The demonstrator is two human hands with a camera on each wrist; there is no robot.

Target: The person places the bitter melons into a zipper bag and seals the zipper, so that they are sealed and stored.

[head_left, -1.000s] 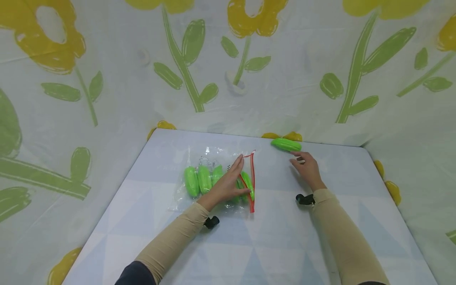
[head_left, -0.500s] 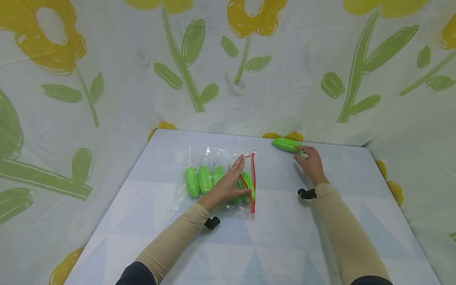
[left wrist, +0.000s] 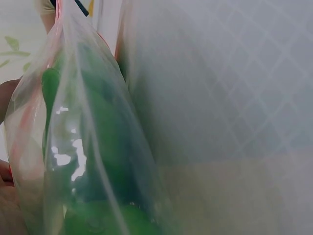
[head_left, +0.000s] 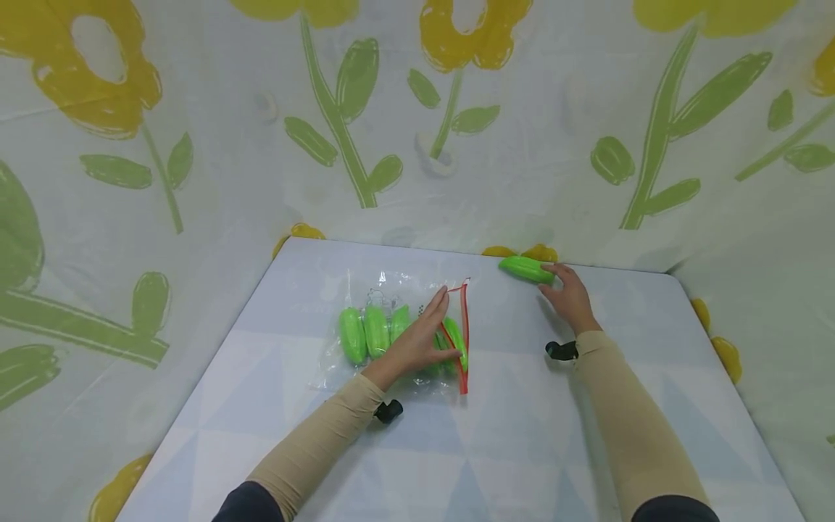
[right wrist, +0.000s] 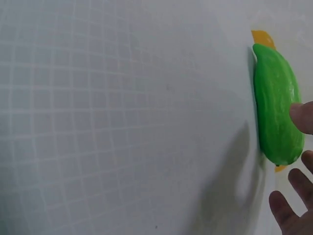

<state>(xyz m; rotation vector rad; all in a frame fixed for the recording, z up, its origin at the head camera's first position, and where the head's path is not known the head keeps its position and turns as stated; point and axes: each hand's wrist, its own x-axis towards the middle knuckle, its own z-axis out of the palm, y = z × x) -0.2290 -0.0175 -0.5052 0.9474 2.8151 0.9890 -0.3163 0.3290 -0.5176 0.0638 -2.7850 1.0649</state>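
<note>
A bright green toy cucumber (head_left: 525, 269) lies at the back edge of the table. My right hand (head_left: 569, 293) is at its right end, with fingers spread. In the right wrist view, the thumb (right wrist: 304, 117) overlaps the cucumber's side and the fingers stay apart below it. A clear zip bag (head_left: 333, 370) with a red closure strip holds several similar green cucumbers (head_left: 352, 335). Over its mouth side lies my left hand (head_left: 415, 341), fingers straight and thumb held apart. The left wrist view has the bagged cucumbers (left wrist: 98, 132) close up, with part of the hand at the left edge.
The pale table (head_left: 509, 428) has a light triangle pattern. Behind and beside it hangs a white cloth (head_left: 535, 167) printed with yellow flowers, close to the loose cucumber. A small black wrist camera (head_left: 389, 411) sits by the left wrist, another (head_left: 561, 351) by the right.
My right hand has moved slightly forward and right, from just below the loose cucumber's end to right at it. My left hand stays on the bag.
</note>
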